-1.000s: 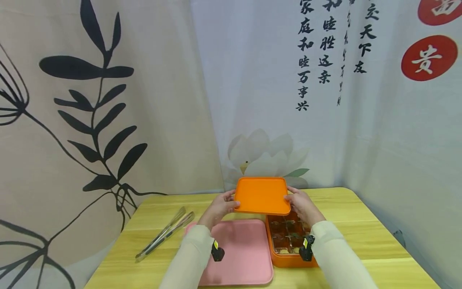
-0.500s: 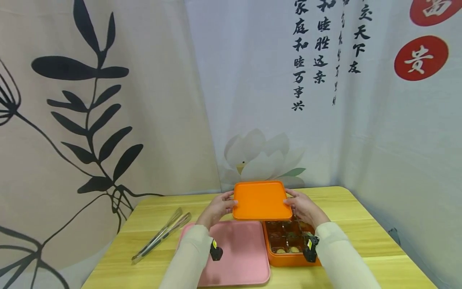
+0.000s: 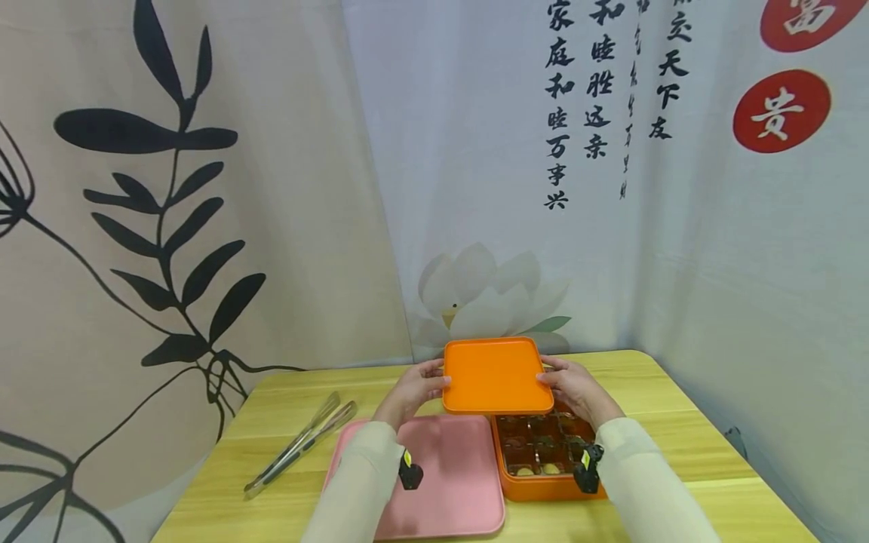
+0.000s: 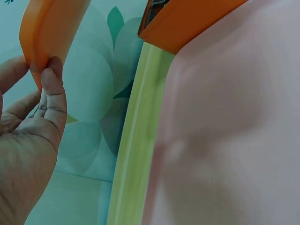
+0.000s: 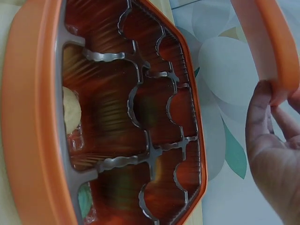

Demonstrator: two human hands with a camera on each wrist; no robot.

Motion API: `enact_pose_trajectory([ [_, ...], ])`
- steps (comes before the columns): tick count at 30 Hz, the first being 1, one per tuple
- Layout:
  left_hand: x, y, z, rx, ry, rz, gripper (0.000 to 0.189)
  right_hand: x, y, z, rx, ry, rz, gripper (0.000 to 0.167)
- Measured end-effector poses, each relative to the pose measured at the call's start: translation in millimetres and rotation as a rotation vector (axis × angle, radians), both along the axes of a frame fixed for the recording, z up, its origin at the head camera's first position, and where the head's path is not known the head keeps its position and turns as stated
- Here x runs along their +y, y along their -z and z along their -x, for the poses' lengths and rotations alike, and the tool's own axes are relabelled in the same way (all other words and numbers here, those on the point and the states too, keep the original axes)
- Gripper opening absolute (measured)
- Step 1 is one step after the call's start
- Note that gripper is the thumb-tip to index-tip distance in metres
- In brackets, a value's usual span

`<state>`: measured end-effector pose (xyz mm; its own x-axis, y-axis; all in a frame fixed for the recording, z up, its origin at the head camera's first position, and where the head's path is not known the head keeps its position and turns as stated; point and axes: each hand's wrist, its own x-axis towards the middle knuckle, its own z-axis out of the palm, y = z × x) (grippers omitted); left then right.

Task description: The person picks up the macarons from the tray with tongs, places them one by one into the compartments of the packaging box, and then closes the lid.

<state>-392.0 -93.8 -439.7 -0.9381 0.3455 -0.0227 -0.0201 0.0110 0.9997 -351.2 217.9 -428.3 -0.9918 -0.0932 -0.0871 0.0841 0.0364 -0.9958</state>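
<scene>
An orange rectangular lid (image 3: 498,375) is held up flat side showing, above the far part of an orange box (image 3: 543,492). My left hand (image 3: 414,388) pinches its left edge between thumb and fingers. The opposite edge is gripped by my right hand (image 3: 578,388). In the right wrist view the box's dark, see-through divider insert (image 5: 152,154) forms several compartments. A cream round piece (image 5: 71,110) and a green one (image 5: 85,199) sit in the compartments along one side. The lid hides the box's far left corner in the head view.
A pink tray (image 3: 448,509) lies directly left of the box. Metal tongs (image 3: 299,450) rest farther left on the wooden table (image 3: 679,452). A printed curtain (image 3: 312,188) hangs close behind the table's back edge.
The lid has come slightly lower and nearer, and a little right relative to the box. Both hands keep their hold. The head view has turned slightly right.
</scene>
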Motion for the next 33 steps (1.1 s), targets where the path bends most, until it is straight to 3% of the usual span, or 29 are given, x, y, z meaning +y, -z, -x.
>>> enact_pose_trajectory([
  [10, 0.5, -1.5, -1.9, 0.039, 0.025, -0.014, 0.054, 0, -1.7, 0.1, -0.007, 0.012, -0.035, 0.056],
  [16, 1.1, -0.8, -1.8, 0.084, 0.051, 0.025, 0.058, 2, -3.0, 1.5, -0.027, 0.022, -0.080, 0.057],
  [24, 3.7, -3.6, -2.0, 0.100, 0.038, 0.083, 0.063, 2, -7.1, 4.6, 0.003, 0.005, -0.140, 0.063],
  [33, 4.6, -12.2, -2.4, 0.130, 0.042, 0.135, 0.070, -1, -13.4, 1.9, 0.031, -0.031, -0.186, 0.067],
])
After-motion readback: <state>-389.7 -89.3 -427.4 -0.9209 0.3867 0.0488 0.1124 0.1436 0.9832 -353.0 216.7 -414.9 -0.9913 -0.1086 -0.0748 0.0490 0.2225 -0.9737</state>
